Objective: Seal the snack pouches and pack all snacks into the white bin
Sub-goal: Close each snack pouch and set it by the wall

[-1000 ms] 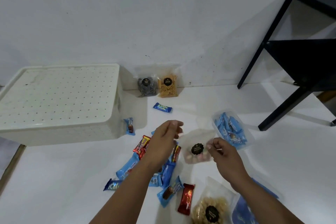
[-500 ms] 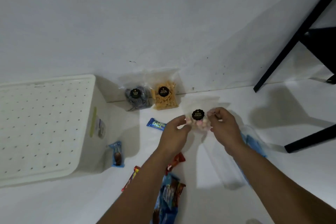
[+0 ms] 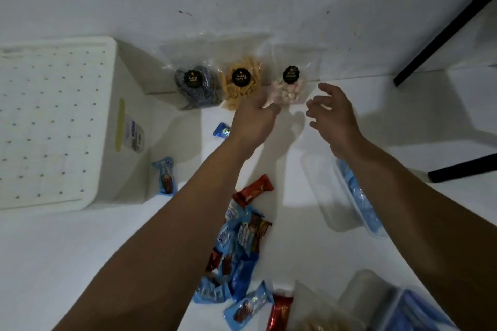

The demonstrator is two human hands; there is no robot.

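Against the wall, three clear snack pouches are stood in a row: a dark-snack pouch (image 3: 195, 87), a yellow-stick pouch (image 3: 241, 84) and a pink-and-white candy pouch (image 3: 290, 86). The candy pouch's lower left corner is touched by the left hand (image 3: 252, 121); whether it is pinched cannot be told. The right hand (image 3: 334, 115) is held just beside the pouch, fingers spread, nothing gripped. The white bin (image 3: 53, 121) is seen at left on the white worktop (image 3: 80, 250), perforated face up. Loose blue and red snack bars (image 3: 239, 244) are scattered near the forearms.
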